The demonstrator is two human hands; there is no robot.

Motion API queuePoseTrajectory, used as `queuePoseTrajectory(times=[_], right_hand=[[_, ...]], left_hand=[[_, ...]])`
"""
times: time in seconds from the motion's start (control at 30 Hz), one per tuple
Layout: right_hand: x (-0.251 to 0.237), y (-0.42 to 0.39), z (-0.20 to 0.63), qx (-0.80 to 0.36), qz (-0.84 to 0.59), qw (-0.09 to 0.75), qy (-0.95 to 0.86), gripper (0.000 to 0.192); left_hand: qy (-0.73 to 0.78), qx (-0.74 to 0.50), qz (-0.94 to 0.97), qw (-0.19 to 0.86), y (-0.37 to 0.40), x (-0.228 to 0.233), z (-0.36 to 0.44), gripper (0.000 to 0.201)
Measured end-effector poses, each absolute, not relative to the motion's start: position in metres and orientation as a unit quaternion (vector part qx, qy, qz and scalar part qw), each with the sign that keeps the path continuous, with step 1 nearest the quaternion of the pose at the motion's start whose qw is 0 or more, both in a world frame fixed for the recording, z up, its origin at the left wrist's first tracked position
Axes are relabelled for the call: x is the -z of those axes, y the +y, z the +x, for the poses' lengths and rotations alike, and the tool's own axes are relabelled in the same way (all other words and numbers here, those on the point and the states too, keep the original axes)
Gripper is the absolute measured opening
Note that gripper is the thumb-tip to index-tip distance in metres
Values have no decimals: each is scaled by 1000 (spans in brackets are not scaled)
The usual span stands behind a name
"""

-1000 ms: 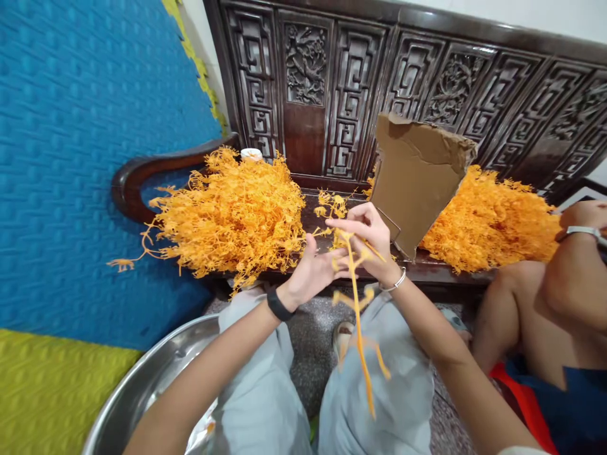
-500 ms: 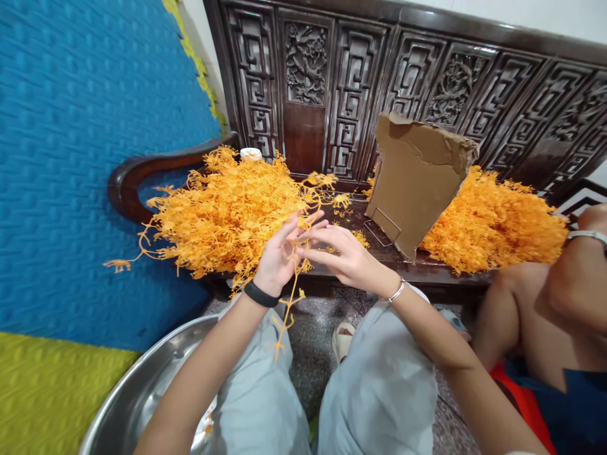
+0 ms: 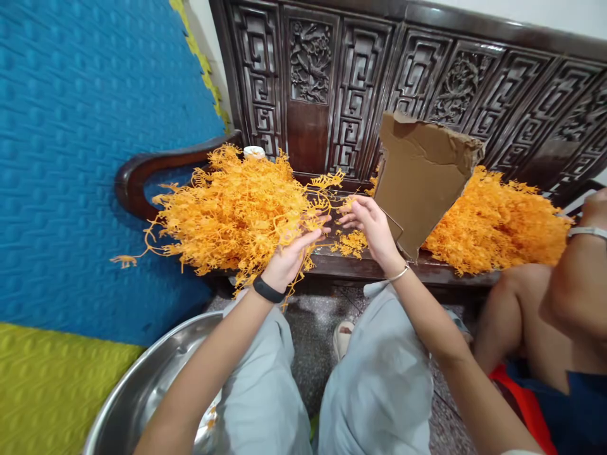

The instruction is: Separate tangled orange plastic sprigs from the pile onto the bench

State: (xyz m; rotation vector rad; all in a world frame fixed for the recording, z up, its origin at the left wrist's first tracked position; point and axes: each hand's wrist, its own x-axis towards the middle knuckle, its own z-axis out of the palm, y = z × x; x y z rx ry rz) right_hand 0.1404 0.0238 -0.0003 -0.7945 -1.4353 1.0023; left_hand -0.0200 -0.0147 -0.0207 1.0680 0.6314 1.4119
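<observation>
While the left hand (image 3: 289, 256) closes loosely around a few orange plastic sprigs (image 3: 310, 218) at the right edge of the big orange pile (image 3: 232, 212), the right hand (image 3: 372, 224) hovers just beside it with fingers spread and slack, its fingertips touching a thin strand that runs between both hands. Both work over the dark carved table (image 3: 360, 265), where a torn cardboard sheet (image 3: 420, 174) leans upright between this pile and a second orange pile (image 3: 493, 221). Below the person's knees sits a steel basin (image 3: 147, 385), and another person's arm (image 3: 576, 278) shows at far right.
</observation>
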Motion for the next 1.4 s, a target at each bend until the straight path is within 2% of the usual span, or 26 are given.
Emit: queuePoseTrajectory(times=[0.13,0.3,0.5,0.7,1.03,1.23,1.4], right_hand=[[-7,17,141,-451,-328,580,-594,20],[-10,15,142,-447,-325,540,-635,17],[-14,16,148,-509,-296,535,-606,13],[-15,13,149,-525,-286,472,-648,13],[-11,10,142,-504,-294,395,-710,19],[-10,11,139,-469,-299,430,-711,20],[-8,14,141,-464,-307,435,-708,21]], left_hand=[[282,-594,440,612,-18,22,-16,39],[259,-553,409,678,-19,20,-25,35],[173,-489,452,725,-17,11,-42,68],[238,-525,432,693,-18,13,-34,35],[314,-578,393,643,-19,20,-20,18],[325,-634,355,605,-16,19,-18,14],[290,-610,367,640,-18,17,-21,9]])
